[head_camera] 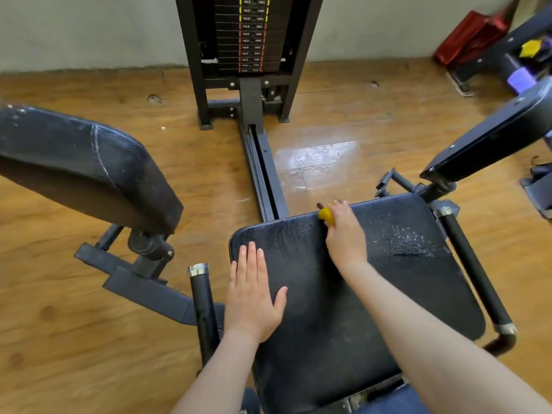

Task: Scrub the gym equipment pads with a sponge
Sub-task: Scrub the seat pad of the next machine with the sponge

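A wood floor (89, 309) is seen under a weight-stack machine (248, 40) w/ a black seat pad (343, 294) in the foreground. Two side pads are set apart, left pad (80, 162) & right pad (493, 130). The left hand (254, 297) is laid flat, fingers straight, on the seat's left part. A yellow sponge (325, 214) is gripped by the right hand (343, 231) at the seat's far edge.
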Demonstrator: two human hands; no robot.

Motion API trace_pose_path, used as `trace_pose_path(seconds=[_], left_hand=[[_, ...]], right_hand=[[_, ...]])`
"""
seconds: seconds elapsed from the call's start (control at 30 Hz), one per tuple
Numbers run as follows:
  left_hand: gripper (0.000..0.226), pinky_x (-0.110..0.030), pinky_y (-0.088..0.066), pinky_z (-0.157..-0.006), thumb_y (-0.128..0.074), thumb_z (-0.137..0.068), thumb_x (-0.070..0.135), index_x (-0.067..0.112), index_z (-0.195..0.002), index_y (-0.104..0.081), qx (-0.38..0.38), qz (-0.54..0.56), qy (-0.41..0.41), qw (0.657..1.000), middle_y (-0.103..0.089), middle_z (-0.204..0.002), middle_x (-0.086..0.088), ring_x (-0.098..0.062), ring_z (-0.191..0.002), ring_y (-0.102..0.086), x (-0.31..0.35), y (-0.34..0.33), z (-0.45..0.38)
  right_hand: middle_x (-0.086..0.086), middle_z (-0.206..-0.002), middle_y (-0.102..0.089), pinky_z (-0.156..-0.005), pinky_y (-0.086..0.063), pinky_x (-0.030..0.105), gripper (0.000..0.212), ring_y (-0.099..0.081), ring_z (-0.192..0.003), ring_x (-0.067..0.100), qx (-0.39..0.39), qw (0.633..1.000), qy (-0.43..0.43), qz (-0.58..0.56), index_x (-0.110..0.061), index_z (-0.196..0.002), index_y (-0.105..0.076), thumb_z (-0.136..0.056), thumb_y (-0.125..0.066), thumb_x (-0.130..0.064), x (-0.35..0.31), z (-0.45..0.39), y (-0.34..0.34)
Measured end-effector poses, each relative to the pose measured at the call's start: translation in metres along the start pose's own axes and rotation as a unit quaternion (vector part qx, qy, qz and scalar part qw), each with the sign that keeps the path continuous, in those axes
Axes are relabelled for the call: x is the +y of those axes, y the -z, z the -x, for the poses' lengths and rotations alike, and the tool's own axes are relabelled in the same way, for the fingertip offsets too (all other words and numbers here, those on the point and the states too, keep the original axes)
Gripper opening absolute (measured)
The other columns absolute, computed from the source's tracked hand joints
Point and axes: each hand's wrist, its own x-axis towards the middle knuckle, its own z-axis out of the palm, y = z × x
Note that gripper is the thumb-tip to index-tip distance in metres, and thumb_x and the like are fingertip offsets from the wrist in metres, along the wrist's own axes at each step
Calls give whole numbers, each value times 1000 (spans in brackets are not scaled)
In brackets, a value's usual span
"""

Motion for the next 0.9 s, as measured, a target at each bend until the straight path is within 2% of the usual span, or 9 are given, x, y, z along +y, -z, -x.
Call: trace_pose_path(seconds=[0.13,0.23,0.37,0.47,0.53,0.67,0.77,0.83,0.9], left_hand=[[79,-44,-17,-111,-34,-85,51,-4,-141,-34,3,0,-1,1000,-30,-151,-21,-33,-141,-19,0,-1,-1],[79,-43,-15,-111,-34,-86,52,-4,-141,-35,5,-7,-2,1000,-30,-151,-21,-33,-141,-19,-1,-2,-1],[78,-42,-11,-113,-34,-86,51,-4,-141,-36,15,-17,-5,1000,-31,-150,-21,-33,-141,-20,-1,-3,-1],[77,-42,-9,-114,-34,-86,51,-3,-141,-34,23,-21,-7,999,-31,-151,-21,-33,-141,-19,-2,-5,-1],[77,-43,-13,-112,-34,-85,50,-3,-141,-35,26,-22,-7,999,-31,-151,-21,-33,-141,-20,-2,-6,-1],[78,-45,-16,-111,-35,-85,49,-4,-141,-34,32,-12,-7,999,-29,-151,-22,-33,-141,-19,-1,-7,-1],[77,-44,-13,-113,-34,-85,49,-3,-142,-32,33,-9,-9,999,-28,-152,-21,-33,-142,-19,-2,-7,-1],[77,-42,-9,-113,-34,-85,49,-3,-142,-34,32,-9,-10,999,-28,-152,-21,-33,-142,-18,-3,-7,-1],[77,-42,-9,-113,-34,-86,48,-4,-142,-35,31,-13,-7,999,-29,-152,-21,-33,-142,-17,-3,-8,-1]], right_hand=[[13,-132,-55,-97,-42,45,58,-49,-124,33,-40,975,210,58,-2,-123,-57,-68,-63,15,-6,57,-15],[10,-132,-55,-96,-43,44,63,-50,-124,31,-89,958,266,66,-4,-123,-57,-64,-65,15,5,63,-3],[8,-141,-46,-106,-26,22,46,-38,-134,22,-11,998,49,-48,-8,-129,-53,-86,-48,8,14,16,18],[6,-147,-37,-107,-25,30,39,-30,-138,22,58,989,-116,-77,-8,-134,-46,-95,-44,-6,23,-11,18],[6,-148,-36,-110,-26,34,40,-26,-140,22,45,995,-88,-28,-7,-135,-44,-95,-44,-5,14,-4,8],[16,-130,-55,-95,-43,49,52,-49,-123,37,0,989,142,36,0,-121,-57,-72,-60,14,0,44,-17],[14,-130,-56,-98,-39,38,59,-51,-122,35,-51,973,218,47,-1,-121,-58,-65,-64,17,14,55,-4],[14,-133,-53,-106,-28,23,56,-47,-126,32,-20,988,153,19,-2,-123,-57,-70,-59,18,31,40,14],[12,-139,-47,-109,-21,23,50,-38,-134,27,41,999,18,-23,-4,-128,-52,-81,-50,14,53,11,33]])
